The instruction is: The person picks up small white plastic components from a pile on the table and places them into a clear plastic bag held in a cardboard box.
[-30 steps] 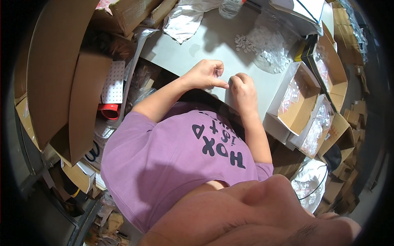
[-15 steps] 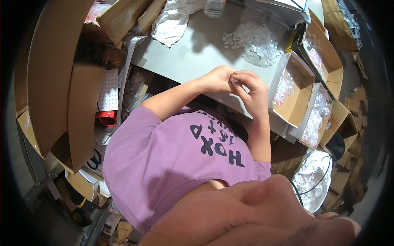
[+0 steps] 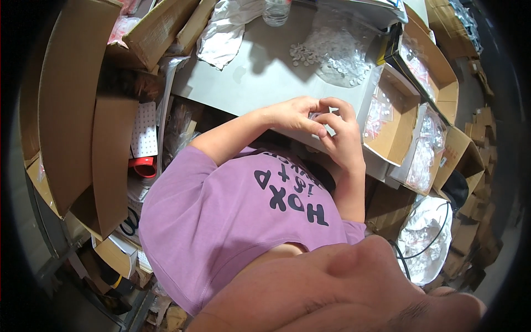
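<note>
My left hand and my right hand meet over the near edge of the grey-white table. Their bent fingers close around a small pale thing between them, mostly hidden by the fingertips, so its kind does not show. Beyond the hands lies a loose pile of small white pieces. More of these pieces sit in a clear plastic bag that lies beside the pile.
To the right stands an open cardboard box with small clear bags, beside a second box. A water bottle and white cloth rest at the back. Tall cardboard rises at left, near a red ring-shaped object.
Both hands have shifted slightly toward me. The left thumb now reaches across toward the right hand, and the right fingers have moved apart a little. The view has shifted slightly.
</note>
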`<state>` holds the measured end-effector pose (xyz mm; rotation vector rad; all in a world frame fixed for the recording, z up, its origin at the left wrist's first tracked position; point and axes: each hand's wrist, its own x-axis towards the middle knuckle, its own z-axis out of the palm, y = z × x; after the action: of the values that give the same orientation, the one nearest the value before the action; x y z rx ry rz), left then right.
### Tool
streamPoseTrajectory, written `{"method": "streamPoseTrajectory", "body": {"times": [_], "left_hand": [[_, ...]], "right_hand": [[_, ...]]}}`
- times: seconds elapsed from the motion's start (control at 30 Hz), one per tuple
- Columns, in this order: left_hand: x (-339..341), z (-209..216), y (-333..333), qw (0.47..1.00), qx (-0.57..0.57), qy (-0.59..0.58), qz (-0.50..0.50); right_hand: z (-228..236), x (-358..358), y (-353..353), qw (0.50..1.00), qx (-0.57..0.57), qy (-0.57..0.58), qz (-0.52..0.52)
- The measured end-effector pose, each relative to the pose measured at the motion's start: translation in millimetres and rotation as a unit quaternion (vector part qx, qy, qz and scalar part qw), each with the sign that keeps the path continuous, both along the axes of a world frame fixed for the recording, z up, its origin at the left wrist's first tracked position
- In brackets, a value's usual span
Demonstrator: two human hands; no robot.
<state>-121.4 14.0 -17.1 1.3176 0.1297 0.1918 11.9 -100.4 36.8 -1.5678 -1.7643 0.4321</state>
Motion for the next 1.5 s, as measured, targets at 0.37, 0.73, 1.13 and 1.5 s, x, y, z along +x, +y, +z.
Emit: {"method": "streamPoseTrajectory", "body": {"times": [0.37, 0.73, 1.13, 1.5], "left_hand": [[5, 13, -4, 0.917, 0.346, -0.108, 0.167], [51, 15, -13, 0.909, 0.391, -0.097, 0.108], [239, 25, 14, 0.655, 0.721, 0.151, -0.167], [261, -1, 21, 0.655, 0.740, 0.069, -0.133]], "right_hand": [[6, 9, -20, 0.981, -0.060, 0.135, -0.126], [5, 42, -56, 0.977, -0.002, 0.051, -0.208], [-11, 130, -139, 0.778, 0.125, -0.175, -0.590], [-8, 53, -92, 0.888, 0.161, -0.098, -0.419]]}}
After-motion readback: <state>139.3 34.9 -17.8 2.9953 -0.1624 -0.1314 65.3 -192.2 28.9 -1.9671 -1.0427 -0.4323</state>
